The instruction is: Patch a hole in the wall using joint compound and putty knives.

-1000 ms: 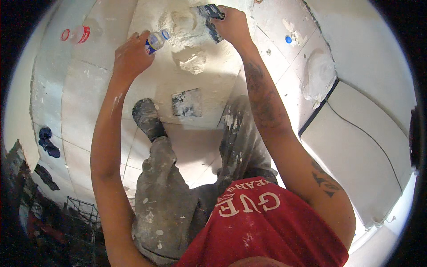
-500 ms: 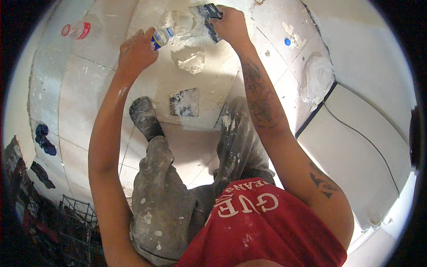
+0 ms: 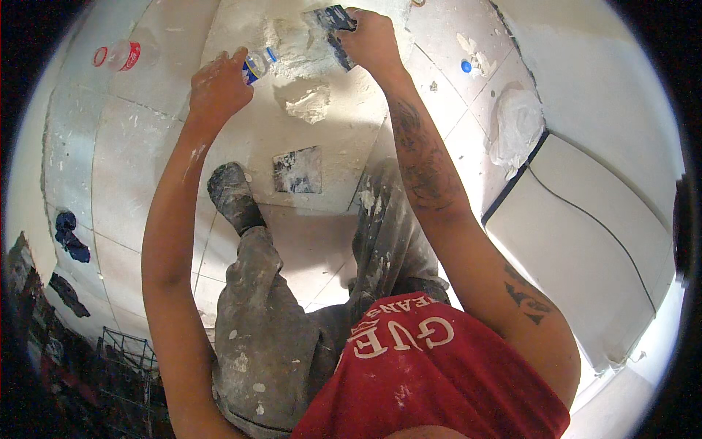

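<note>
My left hand (image 3: 219, 86) is wrapped round a small clear plastic bottle (image 3: 255, 66) with a blue label. The bottle is tilted, its uncapped blue-ringed mouth pointing right toward pale, wet-looking putty (image 3: 292, 55) on a cream-coloured board (image 3: 245, 143). Across from it, my right hand (image 3: 373, 40) grips a black, putty-smeared scraper (image 3: 333, 22) at the right edge of that putty. A thicker lump of putty (image 3: 313, 106) lies nearer to me. Closer still, a flat square black spreader (image 3: 298, 170) streaked with white rests on the board.
Another clear bottle (image 3: 126, 55) with a red label lies on the tiles at the far left. To the right are a blue cap (image 3: 466, 66), a crumpled plastic bag (image 3: 514, 128) and a white panel (image 3: 585, 241) with a cable. A wire rack (image 3: 126, 351) stands at lower left.
The whole view has shifted slightly, so things sit a little farther left. Both hands keep their holds, and the bottle stays tilted toward the putty.
</note>
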